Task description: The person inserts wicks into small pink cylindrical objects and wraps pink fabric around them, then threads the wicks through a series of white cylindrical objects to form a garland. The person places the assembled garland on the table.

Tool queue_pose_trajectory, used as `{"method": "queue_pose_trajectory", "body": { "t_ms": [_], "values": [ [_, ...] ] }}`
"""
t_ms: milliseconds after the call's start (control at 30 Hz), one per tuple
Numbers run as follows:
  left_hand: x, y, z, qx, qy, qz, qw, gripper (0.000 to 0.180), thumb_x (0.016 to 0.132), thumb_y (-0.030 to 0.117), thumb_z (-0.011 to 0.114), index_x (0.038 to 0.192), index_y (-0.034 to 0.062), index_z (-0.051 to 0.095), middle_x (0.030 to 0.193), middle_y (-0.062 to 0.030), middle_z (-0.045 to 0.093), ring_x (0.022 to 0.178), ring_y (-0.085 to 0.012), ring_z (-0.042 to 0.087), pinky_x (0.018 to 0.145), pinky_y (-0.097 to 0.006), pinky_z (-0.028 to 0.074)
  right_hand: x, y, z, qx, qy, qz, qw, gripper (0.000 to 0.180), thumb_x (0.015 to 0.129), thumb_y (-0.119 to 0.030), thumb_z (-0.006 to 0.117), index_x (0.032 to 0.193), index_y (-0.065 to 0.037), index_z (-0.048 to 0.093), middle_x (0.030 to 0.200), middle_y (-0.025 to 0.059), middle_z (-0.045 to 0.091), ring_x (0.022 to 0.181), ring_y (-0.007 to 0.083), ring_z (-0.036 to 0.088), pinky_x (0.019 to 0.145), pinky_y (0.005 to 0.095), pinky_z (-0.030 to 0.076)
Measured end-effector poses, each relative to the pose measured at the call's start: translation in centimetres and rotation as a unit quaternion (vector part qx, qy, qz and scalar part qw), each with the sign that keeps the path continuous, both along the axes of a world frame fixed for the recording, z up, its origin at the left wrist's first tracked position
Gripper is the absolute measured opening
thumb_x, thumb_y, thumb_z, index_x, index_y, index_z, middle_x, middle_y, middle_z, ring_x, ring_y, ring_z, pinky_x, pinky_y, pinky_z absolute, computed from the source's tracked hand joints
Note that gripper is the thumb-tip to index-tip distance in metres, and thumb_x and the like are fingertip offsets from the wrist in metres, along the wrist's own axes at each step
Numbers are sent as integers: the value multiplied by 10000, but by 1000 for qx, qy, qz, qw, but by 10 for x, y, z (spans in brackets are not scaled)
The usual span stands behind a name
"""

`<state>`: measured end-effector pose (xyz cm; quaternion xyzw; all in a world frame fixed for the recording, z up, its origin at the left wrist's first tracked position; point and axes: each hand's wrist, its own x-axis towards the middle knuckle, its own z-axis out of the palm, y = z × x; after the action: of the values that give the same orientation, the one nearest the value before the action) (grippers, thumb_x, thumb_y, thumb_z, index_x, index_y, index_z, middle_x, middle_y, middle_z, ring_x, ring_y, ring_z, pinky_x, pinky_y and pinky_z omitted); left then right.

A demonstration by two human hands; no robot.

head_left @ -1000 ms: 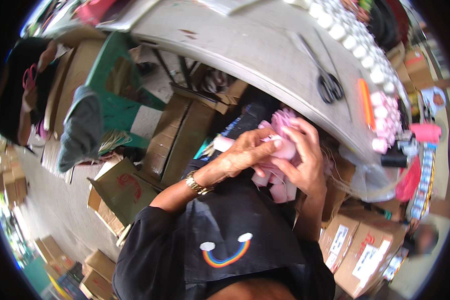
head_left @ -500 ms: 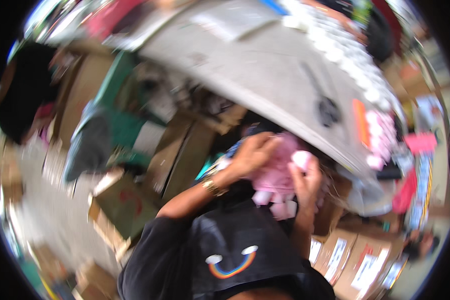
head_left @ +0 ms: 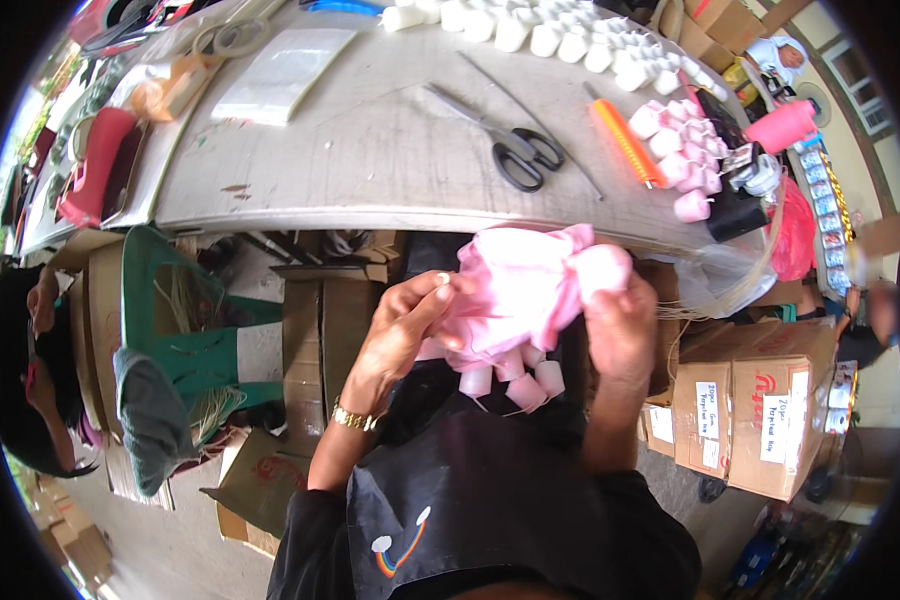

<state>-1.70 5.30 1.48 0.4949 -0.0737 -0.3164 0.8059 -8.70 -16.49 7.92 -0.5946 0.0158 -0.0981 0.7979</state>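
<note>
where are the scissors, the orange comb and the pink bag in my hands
scissors [head_left: 518, 158], head view, on the black handles
orange comb [head_left: 628, 145], head view, mid-length
pink bag [head_left: 515, 290], head view, on its crumpled middle

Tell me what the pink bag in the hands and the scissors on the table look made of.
Pink bag: thin, soft plastic film by the look, crumpled and faintly translucent, possibly tissue. Scissors: grey metal blades, glossy black handles, likely plastic. Table: dull grey, scuffed surface, material unclear.

A long grey worn surface [head_left: 370, 150] spans the far side in daylight. Below it stand brown cardboard boxes [head_left: 760, 400] at right and a green plastic chair [head_left: 185, 330] at left, on a grey concrete floor [head_left: 170, 545].
</note>
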Motion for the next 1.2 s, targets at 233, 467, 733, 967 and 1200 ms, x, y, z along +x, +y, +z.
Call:
{"method": "queue_pose_trajectory", "body": {
  "t_ms": [233, 467, 733, 967, 1200],
  "values": [
    [-4, -36, -44, -4, -70, -35, 997, 258, 885, 10, 446, 1046, -31, 643, 847, -67, 671, 679, -122, 648, 552, -257, 563, 0, 20, 42, -234, -121, 58, 963, 510, 634, -236, 765, 1018, 76, 640, 1220, 192, 548, 1090, 291, 566, 932, 379, 434],
    [-10, -55, -48, -43, -189, 14, 981, 507, 889, 208, 666, 1320, 23, 477, 1279, -111, 540, 1164, -185, 508, 994, -326, 412, 11, 40, 33, -306, -86, 194, 928, 567, 701, -392, 754, 1036, 46, 624, 1206, 251, 524, 1122, 339, 531, 964, 415, 408],
    [-23, -45, -20, -33, -179, 70, 981, 446, 840, 233, 686, 1208, 42, 521, 1160, -102, 570, 1057, -190, 536, 916, -311, 429, 34, 47, -33, -393, -198, 64, 896, 710, 898, -525, 535, 1328, 33, 441, 1450, 266, 308, 1324, 369, 334, 1087, 466, 276],
    [-24, -36, -17, 32, -237, 132, 962, 395, 797, 255, 703, 1109, 58, 560, 1056, -94, 596, 963, -195, 561, 847, -298, 444, 16, 28, -27, -107, -115, 288, 945, 949, 788, -545, 689, 1455, 0, 291, 1489, 270, 259, 1386, 363, 280, 1127, 481, 226],
    [-18, -4, 15, 117, -338, 155, 921, 347, 754, 276, 720, 1010, 75, 599, 952, -86, 622, 869, -199, 585, 778, -285, 459, 42, 15, -81, -454, -90, 201, 863, 806, 662, -272, 817, 1346, -68, 443, 1352, 176, 453, 1315, 334, 380, 1124, 414, 252]
  ]
}}
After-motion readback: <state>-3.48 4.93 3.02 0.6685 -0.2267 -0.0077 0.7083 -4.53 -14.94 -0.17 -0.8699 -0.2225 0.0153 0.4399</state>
